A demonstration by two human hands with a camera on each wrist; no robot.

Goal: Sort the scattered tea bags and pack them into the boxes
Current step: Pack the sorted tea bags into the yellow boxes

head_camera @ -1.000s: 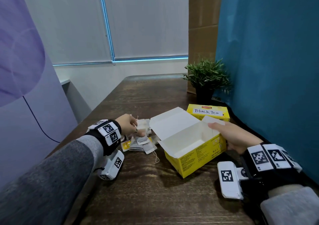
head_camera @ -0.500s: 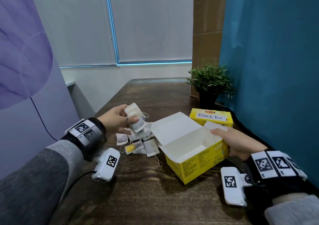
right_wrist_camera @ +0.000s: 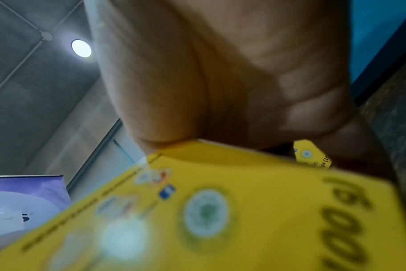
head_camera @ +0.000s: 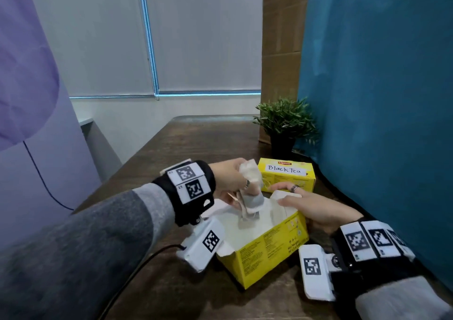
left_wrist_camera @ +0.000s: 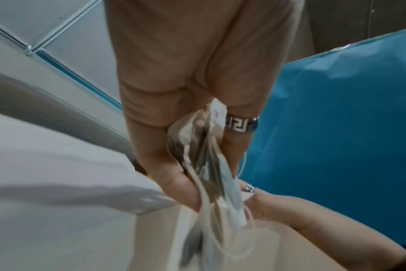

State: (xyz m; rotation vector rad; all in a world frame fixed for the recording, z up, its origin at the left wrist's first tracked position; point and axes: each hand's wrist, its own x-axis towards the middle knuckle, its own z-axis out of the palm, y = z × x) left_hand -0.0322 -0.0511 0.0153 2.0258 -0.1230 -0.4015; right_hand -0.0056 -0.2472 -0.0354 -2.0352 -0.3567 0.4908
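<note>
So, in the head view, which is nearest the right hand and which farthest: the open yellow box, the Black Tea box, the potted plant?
1. Open yellow box: the right hand holds its right end.
2. Black Tea box: just behind the hand's fingertips, closed.
3. Potted plant: farther back, by the blue curtain.

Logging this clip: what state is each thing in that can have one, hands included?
Open box: lid flaps open, standing on the table, inside white.
Black Tea box: closed, behind the open box.
Tea bags: bunched, hanging over the open box, lower ends inside it.
Left hand: grips the tea bags.
Right hand: holds the open box at its far end.
Plant: upright in its pot.
</note>
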